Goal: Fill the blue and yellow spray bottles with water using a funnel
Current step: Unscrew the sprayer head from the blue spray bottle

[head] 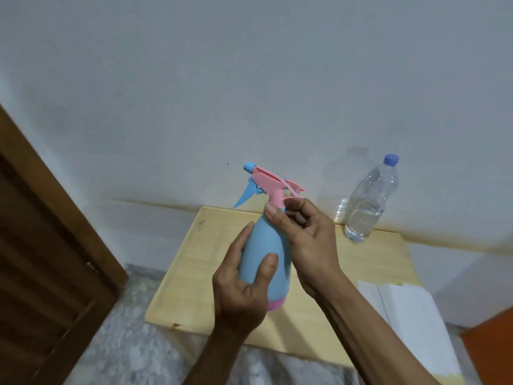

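Over the wooden counter [361, 262], the left hand [241, 284] is gripping the blue spray bottle [261, 245] (body only). The right hand's [308, 240] fingers [273, 213] are pinching its pink neck.

Left hand [244, 284]: gripping the blue spray bottle [263, 254] around its body, thumb lying across the front.
Right hand [305, 234]: pinching the bottle's pink collar at the neck, fingers curling.
Forearms: both reaching up from below.
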